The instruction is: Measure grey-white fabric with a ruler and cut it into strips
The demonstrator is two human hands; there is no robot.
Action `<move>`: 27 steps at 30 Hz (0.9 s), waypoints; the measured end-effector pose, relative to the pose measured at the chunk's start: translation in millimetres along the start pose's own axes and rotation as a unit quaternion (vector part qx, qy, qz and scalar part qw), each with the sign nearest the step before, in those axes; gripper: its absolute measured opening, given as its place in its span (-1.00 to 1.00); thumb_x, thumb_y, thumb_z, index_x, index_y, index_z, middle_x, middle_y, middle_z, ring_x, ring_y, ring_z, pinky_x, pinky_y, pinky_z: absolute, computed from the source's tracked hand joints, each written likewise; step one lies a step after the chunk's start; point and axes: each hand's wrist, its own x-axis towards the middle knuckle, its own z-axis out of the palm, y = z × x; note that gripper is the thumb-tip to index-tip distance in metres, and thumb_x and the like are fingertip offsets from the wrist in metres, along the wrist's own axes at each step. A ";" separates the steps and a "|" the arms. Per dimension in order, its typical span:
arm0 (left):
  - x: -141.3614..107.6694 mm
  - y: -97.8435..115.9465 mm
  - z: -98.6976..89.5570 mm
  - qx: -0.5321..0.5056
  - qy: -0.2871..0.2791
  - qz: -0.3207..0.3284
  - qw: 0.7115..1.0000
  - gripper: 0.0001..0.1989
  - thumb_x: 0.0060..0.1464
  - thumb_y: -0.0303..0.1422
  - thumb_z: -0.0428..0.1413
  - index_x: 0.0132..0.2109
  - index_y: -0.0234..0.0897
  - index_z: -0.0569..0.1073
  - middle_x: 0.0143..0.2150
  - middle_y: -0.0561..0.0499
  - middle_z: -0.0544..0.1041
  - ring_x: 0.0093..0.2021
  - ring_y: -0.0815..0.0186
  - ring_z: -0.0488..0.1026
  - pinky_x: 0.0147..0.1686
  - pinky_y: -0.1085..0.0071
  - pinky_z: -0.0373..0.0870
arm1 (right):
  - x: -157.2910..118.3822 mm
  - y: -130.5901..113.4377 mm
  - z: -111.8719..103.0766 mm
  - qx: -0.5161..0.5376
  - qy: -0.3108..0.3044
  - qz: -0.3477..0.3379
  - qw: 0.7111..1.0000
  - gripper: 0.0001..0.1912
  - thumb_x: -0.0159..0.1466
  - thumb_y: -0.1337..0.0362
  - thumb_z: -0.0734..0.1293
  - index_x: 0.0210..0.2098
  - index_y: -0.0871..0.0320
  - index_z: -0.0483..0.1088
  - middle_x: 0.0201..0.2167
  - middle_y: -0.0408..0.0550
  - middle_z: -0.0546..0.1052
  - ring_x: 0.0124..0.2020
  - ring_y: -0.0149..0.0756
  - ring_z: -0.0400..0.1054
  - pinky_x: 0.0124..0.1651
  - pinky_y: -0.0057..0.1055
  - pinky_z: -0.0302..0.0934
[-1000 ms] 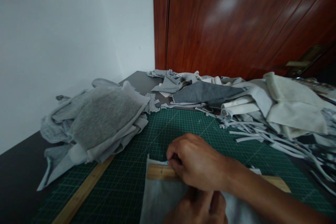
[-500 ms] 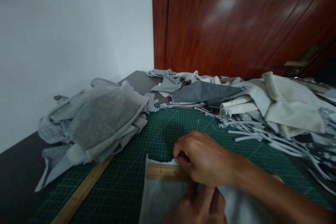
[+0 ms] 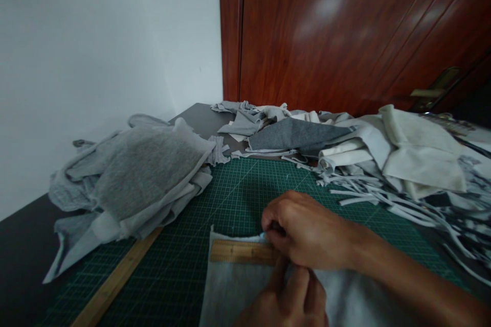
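A wooden ruler [image 3: 241, 252] lies across the top part of a light grey piece of fabric [image 3: 233, 286], just below its upper edge. My left hand [image 3: 291, 299] is at the bottom, fingers bent close together, its index finger pressing down the ruler. Above it, my right hand [image 3: 307, 230] is closed in a pinch along the ruler's far edge. A tiny pale blue bit shows at its fingertips; the rest of what it holds is hidden. The ruler's right end is covered by my hands.
A green cutting mat [image 3: 245, 189] lies beneath the fabric. At left, a heap of grey cloth [image 3: 141, 173] covers the end of a longer wooden ruler [image 3: 115, 281]. Fabric scraps [image 3: 299, 133] and cut strips [image 3: 376, 194] pile up at the back and right, before a wooden door [image 3: 326, 36].
My right hand has slid rightward along the ruler's far edge. My left index finger reaches slightly farther onto the ruler. The whole view has shifted a little.
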 end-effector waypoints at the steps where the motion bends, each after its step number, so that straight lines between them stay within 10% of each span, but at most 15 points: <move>1: 2.2 -0.9 -1.3 0.002 0.000 0.004 1.000 -0.72 0.42 -0.44 -0.01 -0.07 -0.39 0.61 -0.26 -0.07 0.64 -0.24 0.29 0.61 -0.30 0.53 0.58 | 0.6 -0.8 -0.2 0.006 0.004 0.000 1.000 -0.83 0.22 0.53 0.42 -0.39 0.18 0.62 -0.41 -0.06 0.70 -0.33 -0.20 0.56 -0.25 -0.35 0.19; 21: -8.8 -1.5 -0.2 -0.005 -0.050 0.005 0.999 -0.75 0.44 -0.38 0.02 -0.01 -0.36 0.59 -0.20 -0.06 0.65 -0.27 0.29 0.60 -0.38 0.52 0.53 | 11.5 -9.6 4.1 -0.005 -0.003 -0.030 1.000 -0.83 0.22 0.51 0.41 -0.34 0.19 0.65 -0.40 -0.02 0.72 -0.33 -0.17 0.56 -0.21 -0.30 0.21; 27: -2.7 -3.4 -4.0 0.020 -0.070 0.052 0.996 -0.73 0.44 -0.42 0.03 0.03 -0.38 0.62 -0.09 -0.09 0.69 -0.12 0.27 0.63 -0.10 0.46 0.61 | -8.0 5.6 2.6 0.033 -0.004 -0.005 0.999 -0.83 0.24 0.51 0.42 -0.34 0.18 0.65 -0.40 -0.05 0.71 -0.33 -0.19 0.57 -0.23 -0.36 0.23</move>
